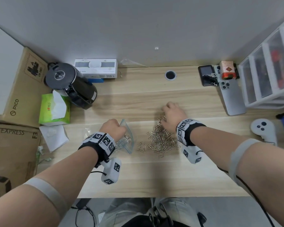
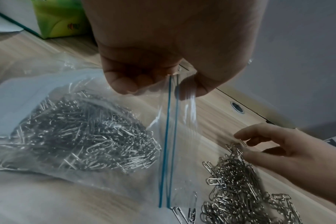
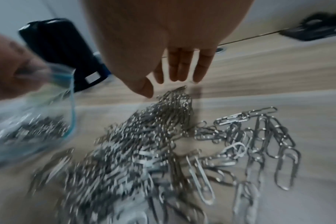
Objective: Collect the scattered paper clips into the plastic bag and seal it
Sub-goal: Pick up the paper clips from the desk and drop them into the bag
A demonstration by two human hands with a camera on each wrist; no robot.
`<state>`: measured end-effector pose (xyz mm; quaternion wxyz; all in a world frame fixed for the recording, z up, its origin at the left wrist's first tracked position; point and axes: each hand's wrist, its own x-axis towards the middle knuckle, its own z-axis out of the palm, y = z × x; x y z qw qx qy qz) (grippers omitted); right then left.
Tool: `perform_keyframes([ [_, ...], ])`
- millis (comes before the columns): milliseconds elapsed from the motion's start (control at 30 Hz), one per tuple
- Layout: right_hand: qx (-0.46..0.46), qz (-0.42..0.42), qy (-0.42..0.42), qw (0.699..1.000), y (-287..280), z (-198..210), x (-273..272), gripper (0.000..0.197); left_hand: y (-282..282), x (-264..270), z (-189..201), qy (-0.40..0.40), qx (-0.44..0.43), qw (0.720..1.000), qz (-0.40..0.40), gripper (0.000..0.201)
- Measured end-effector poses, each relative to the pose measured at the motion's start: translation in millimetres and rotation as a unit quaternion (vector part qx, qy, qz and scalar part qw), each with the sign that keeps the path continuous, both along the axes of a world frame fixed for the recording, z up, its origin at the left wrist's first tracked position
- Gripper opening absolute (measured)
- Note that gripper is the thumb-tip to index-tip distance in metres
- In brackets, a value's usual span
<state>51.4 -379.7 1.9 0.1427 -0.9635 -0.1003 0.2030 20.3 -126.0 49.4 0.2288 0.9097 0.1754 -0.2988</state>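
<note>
The left hand (image 2: 163,50) has its fingers (image 2: 125,83) curled tight, pinching the blue-striped mouth of the plastic bag (image 2: 169,121) and holding it up off the table (image 1: 154,177). Below those fingers the bag sags onto the table, already heaped with paper clips (image 2: 82,136). The right hand (image 3: 163,37) hangs with fingers (image 3: 182,66) straight and slightly spread, holding nothing, their tips just above the far end of the loose pile of paper clips (image 3: 153,151). That pile lies just beside the bag's mouth. Beyond the left fingers stand a black kettle (image 1: 69,82) and a green tissue box (image 1: 54,108); a phone (image 1: 231,97) lies well off past the right fingers.
</note>
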Motion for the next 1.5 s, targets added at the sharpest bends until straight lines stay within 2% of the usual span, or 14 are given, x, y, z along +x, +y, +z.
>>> perform_keyframes([
  [67, -0.011, -0.05, 0.024, 0.998, -1.3, -0.6, 6.6, 0.057, -0.6, 0.2, 0.1, 0.002, 0.0, 1.0, 0.002, 0.018],
  [100, -0.015, -0.049, 0.039, 0.998, -0.5, -1.1, 7.9, 0.059, -0.5, 0.2, 0.1, 0.003, 0.0, 1.0, 0.0, 0.019],
  [300, 0.003, 0.077, 0.079, 0.994, 9.0, -1.8, -12.4, 0.056, -5.9, 2.1, -1.1, 0.003, 0.003, 1.0, -0.008, 0.015],
  [433, 0.026, 0.096, 0.105, 0.99, 7.0, 0.4, -23.8, 0.051, -18.0, 5.2, -1.3, 0.02, 0.008, 0.999, -0.033, 0.012],
  [500, 0.035, 0.05, 0.085, 0.995, -2.2, 2.8, -27.4, 0.061, -23.1, 6.1, -0.2, 0.026, 0.02, 0.998, -0.045, 0.017],
  [600, -0.005, -0.036, 0.074, 0.997, -28.3, 7.0, -30.4, 0.091, -27.5, 6.9, 3.4, 0.033, 0.033, 0.997, -0.057, 0.029],
  [667, -0.06, -0.066, 0.101, 0.991, -47.5, 9.6, -32.9, 0.11, -28.6, 6.8, 4.8, 0.036, 0.036, 0.997, -0.058, 0.029],
  [767, -0.123, -0.094, 0.146, 0.977, -64.8, 7.8, -43.5, 0.121, -28.3, 5.0, 4.0, 0.04, 0.04, 0.997, -0.06, 0.027],
  [833, -0.114, -0.105, 0.152, 0.976, -66.2, 2.1, -52.9, 0.119, -26.9, 3.4, 1.6, 0.045, 0.041, 0.996, -0.059, 0.028],
  [1100, 0.026, -0.126, 0.128, 0.983, -34.4, -12.5, -61.6, 0.099, -21.1, -1.7, -5.9, 0.045, 0.028, 0.997, -0.05, 0.038],
  [1233, 0.055, -0.097, 0.12, 0.987, -16.8, -14.1, -63.7, 0.099, -18.0, -4.2, -6.0, 0.036, 0.01, 0.998, -0.055, 0.034],
  [1400, -0.003, -0.024, 0.128, 0.992, -1.4, -4.1, -60.9, 0.139, -11.0, -6.4, -6.8, 0.02, -0.008, 0.998, -0.057, 0.02],
  [1500, -0.045, 0.01, 0.118, 0.992, 9.8, -4.2, -63.1, 0.14, -8.4, -8.6, -8.6, 0.011, -0.022, 0.998, -0.055, 0.018],
])
